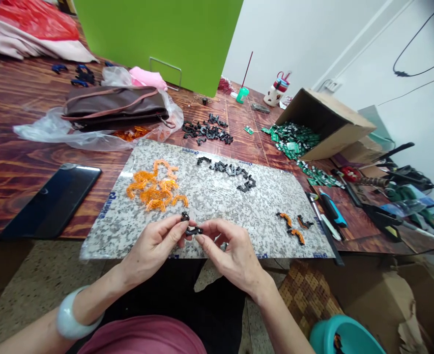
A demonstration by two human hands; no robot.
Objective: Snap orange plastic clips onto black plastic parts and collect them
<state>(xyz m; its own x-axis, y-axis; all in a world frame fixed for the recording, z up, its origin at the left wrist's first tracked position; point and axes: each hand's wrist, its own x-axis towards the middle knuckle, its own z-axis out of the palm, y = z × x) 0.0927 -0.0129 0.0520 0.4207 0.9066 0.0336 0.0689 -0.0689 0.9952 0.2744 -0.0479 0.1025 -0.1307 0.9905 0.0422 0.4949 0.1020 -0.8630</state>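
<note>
Between my left hand and my right hand is a small black plastic part, pinched by the fingertips of both. It is held above the front edge of a speckled grey board. Orange translucent curved parts lie heaped on the board, beyond my left hand. A row of black curved parts stretches across the board's far side. To the right of my right hand lie a few joined orange and black pieces.
A dark tablet lies on the left, a brown bag behind it. More black parts sit past the board. Green circuit boards spill from a cardboard box. Tools lie right; a teal bucket stands below.
</note>
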